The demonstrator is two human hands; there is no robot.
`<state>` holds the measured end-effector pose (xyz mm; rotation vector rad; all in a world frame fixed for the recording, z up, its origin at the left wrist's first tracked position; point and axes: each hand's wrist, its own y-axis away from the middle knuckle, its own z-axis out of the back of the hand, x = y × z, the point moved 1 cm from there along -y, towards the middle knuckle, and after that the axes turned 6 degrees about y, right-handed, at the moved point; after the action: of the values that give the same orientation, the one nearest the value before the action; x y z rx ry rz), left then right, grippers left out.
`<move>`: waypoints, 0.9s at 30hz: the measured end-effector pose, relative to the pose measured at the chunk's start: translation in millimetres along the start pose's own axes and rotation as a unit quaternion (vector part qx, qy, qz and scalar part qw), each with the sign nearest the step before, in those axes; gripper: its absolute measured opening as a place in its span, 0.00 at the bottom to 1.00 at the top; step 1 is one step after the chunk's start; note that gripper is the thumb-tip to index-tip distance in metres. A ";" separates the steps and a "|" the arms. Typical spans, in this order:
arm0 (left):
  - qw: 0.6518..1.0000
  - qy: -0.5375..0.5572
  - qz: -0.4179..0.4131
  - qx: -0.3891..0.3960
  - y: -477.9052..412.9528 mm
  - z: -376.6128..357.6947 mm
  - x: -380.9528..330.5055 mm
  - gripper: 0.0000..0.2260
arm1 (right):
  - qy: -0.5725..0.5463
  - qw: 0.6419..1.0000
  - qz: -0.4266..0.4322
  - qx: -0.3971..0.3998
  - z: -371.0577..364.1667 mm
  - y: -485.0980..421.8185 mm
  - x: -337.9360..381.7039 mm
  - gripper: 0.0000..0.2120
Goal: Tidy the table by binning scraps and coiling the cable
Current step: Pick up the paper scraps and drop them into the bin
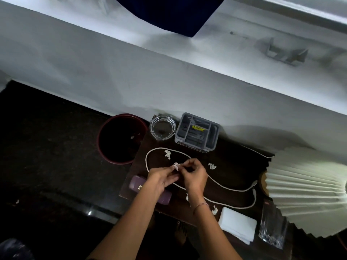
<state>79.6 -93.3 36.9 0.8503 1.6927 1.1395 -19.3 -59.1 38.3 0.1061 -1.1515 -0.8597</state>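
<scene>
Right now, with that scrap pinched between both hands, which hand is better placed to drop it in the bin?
Probably the left hand. The bin stands off the table's left end, on that hand's side, while the right hand would have to cross over. Both hands meet at the scrap.

On the desk (234, 166) we see the organiser (197, 133): ashtray (163, 127) just left, bin (121, 138) farther left, cable (216, 184) in front
</scene>
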 end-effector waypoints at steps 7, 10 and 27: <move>0.998 0.036 -0.056 -0.003 2.9 13.1 -22.6 0.06 | 0.008 0.996 0.067 0.061 -22.5 10.4 7.7 0.11; 0.995 0.044 -0.091 -0.028 -0.1 25.4 -33.0 0.06 | -0.017 0.991 0.078 0.103 -37.2 15.1 8.5 0.13; 0.964 0.044 -0.181 -0.192 -43.8 95.0 -145.0 0.05 | 0.203 0.943 0.223 0.143 -50.7 19.1 5.3 0.15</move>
<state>217.9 -205.8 22.5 0.2386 1.5435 1.2053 33.9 -66.7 29.3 0.2403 -0.8534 -0.2446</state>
